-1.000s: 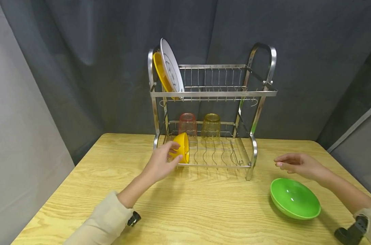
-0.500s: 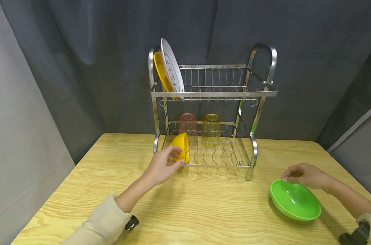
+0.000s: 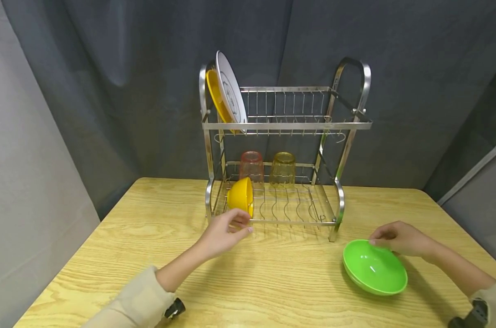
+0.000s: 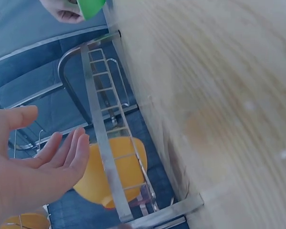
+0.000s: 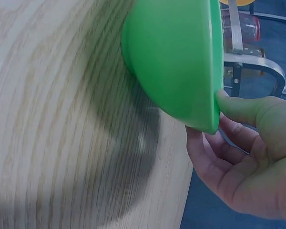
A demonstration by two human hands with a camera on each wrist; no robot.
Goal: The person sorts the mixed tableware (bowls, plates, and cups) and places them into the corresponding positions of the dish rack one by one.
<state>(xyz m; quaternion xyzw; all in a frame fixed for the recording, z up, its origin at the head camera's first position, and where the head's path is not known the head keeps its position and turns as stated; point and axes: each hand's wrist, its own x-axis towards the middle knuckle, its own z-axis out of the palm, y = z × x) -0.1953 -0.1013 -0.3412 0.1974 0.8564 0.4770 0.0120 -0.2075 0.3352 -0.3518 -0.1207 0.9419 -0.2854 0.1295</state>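
My right hand (image 3: 401,239) pinches the far rim of a green bowl (image 3: 375,269) low over the right part of the table. In the right wrist view the thumb lies inside that rim and the fingers (image 5: 200,148) are under it. My left hand (image 3: 227,232), its fingers relaxed and holding nothing, is just in front of the dish rack's lower shelf. Near its fingertips a yellow bowl (image 3: 239,198) stands on its side at the left of that shelf. The left wrist view shows this yellow bowl (image 4: 119,171) behind the rack's wires, beyond the spread left fingers (image 4: 62,157).
The two-tier metal dish rack (image 3: 286,126) stands at the back of the wooden table (image 3: 280,282). A white plate (image 3: 231,89) and a yellow plate (image 3: 217,98) lean in its upper left. Upside-down red (image 3: 251,168) and amber (image 3: 283,168) glasses occupy the lower shelf.
My right hand has come down onto the green bowl's rim, gripped it and shifted it left. My left hand has drawn down and back from the yellow bowl toward me.
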